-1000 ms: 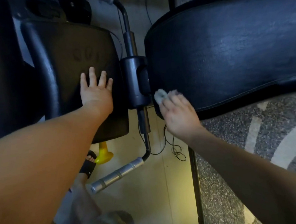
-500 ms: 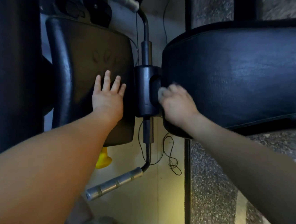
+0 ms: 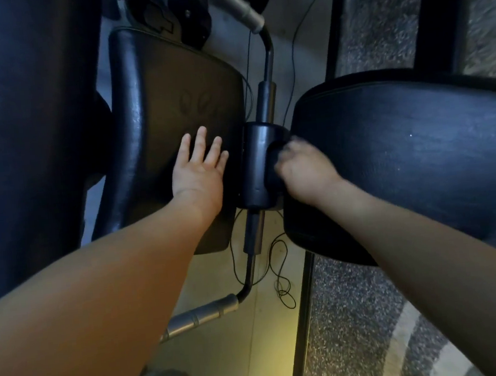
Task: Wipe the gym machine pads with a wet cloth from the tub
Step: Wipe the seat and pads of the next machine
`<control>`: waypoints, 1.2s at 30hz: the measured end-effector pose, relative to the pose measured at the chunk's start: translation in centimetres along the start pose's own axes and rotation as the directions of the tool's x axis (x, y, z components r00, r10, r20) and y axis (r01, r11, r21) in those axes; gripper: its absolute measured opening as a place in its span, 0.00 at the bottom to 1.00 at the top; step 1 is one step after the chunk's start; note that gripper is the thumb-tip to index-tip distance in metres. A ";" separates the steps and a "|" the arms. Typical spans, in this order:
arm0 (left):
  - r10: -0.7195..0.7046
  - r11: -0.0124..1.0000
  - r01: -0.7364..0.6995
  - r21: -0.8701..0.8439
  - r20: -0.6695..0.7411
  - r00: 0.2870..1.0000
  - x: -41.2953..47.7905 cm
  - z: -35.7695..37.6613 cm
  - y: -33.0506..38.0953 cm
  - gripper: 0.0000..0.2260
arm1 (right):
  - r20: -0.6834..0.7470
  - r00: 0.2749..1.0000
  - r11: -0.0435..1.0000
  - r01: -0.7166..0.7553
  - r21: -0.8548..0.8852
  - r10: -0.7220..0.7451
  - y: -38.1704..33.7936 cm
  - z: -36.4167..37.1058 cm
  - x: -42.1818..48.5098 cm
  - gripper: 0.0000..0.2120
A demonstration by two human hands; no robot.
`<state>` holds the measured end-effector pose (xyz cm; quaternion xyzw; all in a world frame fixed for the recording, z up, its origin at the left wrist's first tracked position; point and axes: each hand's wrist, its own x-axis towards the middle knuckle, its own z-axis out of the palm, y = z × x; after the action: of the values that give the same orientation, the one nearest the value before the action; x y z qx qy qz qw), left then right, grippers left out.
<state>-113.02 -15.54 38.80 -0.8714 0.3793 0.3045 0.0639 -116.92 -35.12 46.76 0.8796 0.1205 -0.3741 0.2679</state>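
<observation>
Closest in, there's a silver grip handle [image 3: 203,315] low over the pale floor [image 3: 227,362], with a thin black cable [image 3: 281,278] looped beside it and a speckled mat [image 3: 360,328] off to the right.

Next up are the hands. The left hand [image 3: 199,168] lies flat with its fingers spread on the smaller pad [image 3: 178,103] — holding nothing, and to me it's just bracing. The right hand [image 3: 305,170] is curled up at the rounded end of the big pad [image 3: 419,153], jammed right against the black roller block [image 3: 255,163] on the bar between the two pads. It's motion-blurred, so I honestly can't tell if it's clamped on anything. The cloth isn't plainly visible; my guess is it's bunched under those fingers. The tub isn't in shot at all.

Further back, the bar runs up to a second silver handle [image 3: 238,10].

So I'd call this mid-wipe, working the awkward end edge of the big pad. Most of its top is still to do, and the next move likely needs long strokes outward along it — with firm, even pressure.
</observation>
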 end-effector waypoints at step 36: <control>0.027 0.999 -0.029 0.046 0.047 0.999 -0.2 -0.6 -0.6 0.41 | 0.366 0.930 1.000 0.021 0.001 -0.020 -2.4 -0.4 4.3 0.11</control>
<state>-112.44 -15.18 39.33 -0.8570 0.3968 0.3166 0.0885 -114.69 -32.85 42.92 0.7927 0.0783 -0.5343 0.2829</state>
